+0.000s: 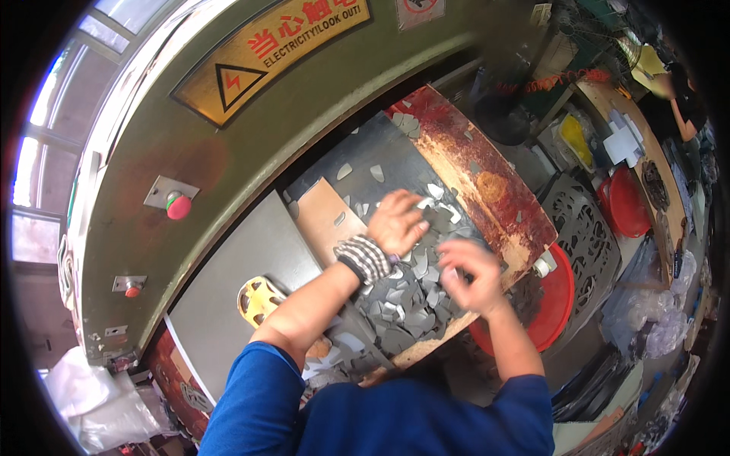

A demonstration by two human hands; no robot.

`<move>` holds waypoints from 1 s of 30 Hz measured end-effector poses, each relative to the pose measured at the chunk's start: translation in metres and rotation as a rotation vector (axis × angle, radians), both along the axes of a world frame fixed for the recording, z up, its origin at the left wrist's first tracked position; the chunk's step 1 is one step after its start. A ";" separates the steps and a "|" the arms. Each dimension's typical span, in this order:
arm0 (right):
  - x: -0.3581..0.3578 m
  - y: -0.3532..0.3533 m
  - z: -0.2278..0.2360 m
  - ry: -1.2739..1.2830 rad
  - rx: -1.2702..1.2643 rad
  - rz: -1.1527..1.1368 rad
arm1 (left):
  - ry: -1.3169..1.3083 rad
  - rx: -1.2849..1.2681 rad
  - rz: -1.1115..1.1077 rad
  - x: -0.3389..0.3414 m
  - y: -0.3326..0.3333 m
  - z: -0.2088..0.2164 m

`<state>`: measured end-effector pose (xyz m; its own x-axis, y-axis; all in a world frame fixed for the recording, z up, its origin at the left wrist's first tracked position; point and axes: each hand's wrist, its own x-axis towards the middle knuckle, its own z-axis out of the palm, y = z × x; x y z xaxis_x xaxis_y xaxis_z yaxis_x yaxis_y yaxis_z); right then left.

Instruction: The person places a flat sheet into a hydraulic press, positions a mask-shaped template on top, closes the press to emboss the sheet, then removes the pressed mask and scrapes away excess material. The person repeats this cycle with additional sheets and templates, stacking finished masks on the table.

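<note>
My left hand [397, 222], below a checked wristband [366, 258], hovers over or touches a heap of grey and white offcuts [411, 300] on a dark board. Its fingers and thumb are apart, and no held piece shows. To its right, my right hand [473, 275] is loosely curved above the heap's right side. Its fingers are slightly blurred, with a gap before the thumb and nothing visible between. A tan sheet [323, 216] lies beside my left wrist. Near my left forearm sits a yellow cutting die [260, 299] with holes, partly hidden by the arm.
A green machine body [251, 144] with a pink push button [179, 206] stands along the left and far side. A worn red block [487, 178] borders the board on the right. Beyond it are a red basin [559, 296] and a perforated grey sheet [582, 235]. Someone else works far right.
</note>
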<state>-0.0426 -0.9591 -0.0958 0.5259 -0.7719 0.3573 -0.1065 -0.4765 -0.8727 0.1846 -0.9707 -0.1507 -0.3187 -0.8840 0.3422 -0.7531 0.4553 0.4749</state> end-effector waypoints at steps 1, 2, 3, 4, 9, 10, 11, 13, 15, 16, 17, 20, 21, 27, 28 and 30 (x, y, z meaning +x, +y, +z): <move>0.001 -0.016 -0.002 -0.047 -0.200 -0.154 | 0.064 0.013 -0.008 -0.020 0.015 0.003; 0.002 -0.026 -0.004 -0.095 -0.016 -0.241 | 0.133 0.031 -0.020 -0.037 0.029 0.007; 0.004 -0.038 -0.007 -0.010 -0.015 -0.287 | 0.179 0.080 -0.002 -0.046 0.035 0.010; 0.010 -0.049 -0.012 0.056 -0.034 -0.308 | 0.228 0.126 0.010 -0.054 0.045 0.014; 0.061 -0.084 -0.041 0.420 -0.158 -0.001 | 0.294 0.193 0.174 -0.052 0.108 0.056; 0.071 -0.086 -0.046 0.483 -0.191 0.049 | 0.166 0.191 0.268 -0.048 0.130 0.067; 0.083 -0.086 -0.051 0.501 -0.242 0.078 | 0.062 0.275 0.334 -0.047 0.150 0.077; 0.095 -0.080 -0.058 0.515 -0.348 0.134 | -0.140 0.563 0.389 -0.048 0.173 0.084; 0.097 -0.069 -0.064 0.552 -0.443 0.230 | -0.268 0.535 0.326 -0.054 0.179 0.078; 0.094 -0.064 -0.065 0.480 -0.410 0.241 | -0.267 0.505 0.311 -0.057 0.176 0.072; 0.090 -0.060 -0.066 0.450 -0.366 0.273 | -0.269 0.431 0.320 -0.060 0.172 0.066; 0.070 -0.050 -0.063 0.334 -0.287 0.305 | -0.269 0.560 0.364 -0.061 0.156 0.054; 0.063 -0.047 -0.061 0.356 -0.268 0.325 | -0.215 0.555 0.358 -0.062 0.151 0.051; 0.021 -0.036 -0.051 0.251 -0.114 0.343 | 0.012 0.544 0.370 -0.085 0.125 0.042; 0.010 -0.036 -0.050 0.214 -0.072 0.325 | 0.073 0.541 0.321 -0.093 0.120 0.039; -0.015 -0.038 -0.046 0.152 -0.063 0.272 | 0.140 0.378 0.230 -0.117 0.109 0.029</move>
<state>-0.0580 -0.9968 -0.1419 0.7611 -0.5742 0.3018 -0.0944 -0.5583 -0.8242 0.0677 -0.8621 -0.1213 -0.0733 -0.9973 0.0081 -0.7313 0.0593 0.6794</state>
